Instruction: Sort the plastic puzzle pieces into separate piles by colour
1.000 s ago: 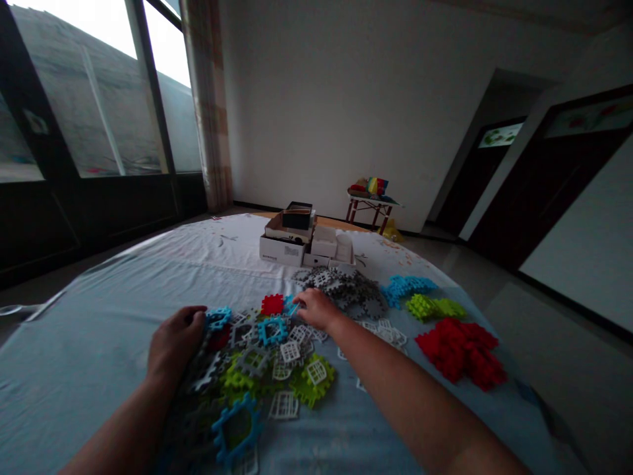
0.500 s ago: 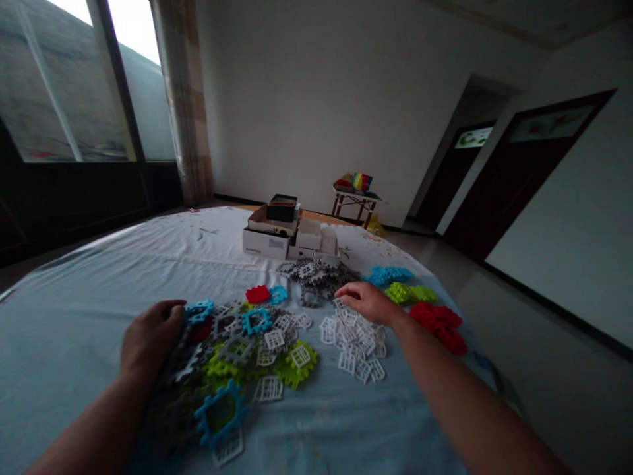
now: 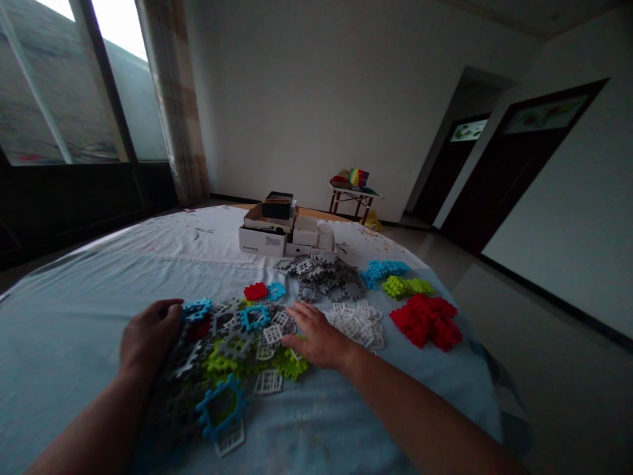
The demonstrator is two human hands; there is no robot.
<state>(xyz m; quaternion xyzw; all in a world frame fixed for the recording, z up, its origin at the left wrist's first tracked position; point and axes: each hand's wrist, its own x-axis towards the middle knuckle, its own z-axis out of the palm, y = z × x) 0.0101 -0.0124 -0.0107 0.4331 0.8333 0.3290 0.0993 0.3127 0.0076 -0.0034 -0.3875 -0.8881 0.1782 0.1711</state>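
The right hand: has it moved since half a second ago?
Yes. The right hand left the far edge of the white pile and came leftward and nearer, onto the edge of the mixed pile.

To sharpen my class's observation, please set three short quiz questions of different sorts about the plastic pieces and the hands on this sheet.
1. True or false: the red pile lies to the right of the white pile.
2. The left hand rests on: A) the edge of the mixed pile; B) the white pile; C) the red pile.
3. Which sorted pile lies nearest the cardboard boxes?
Key: 1 true; 2 A; 3 the grey pile.
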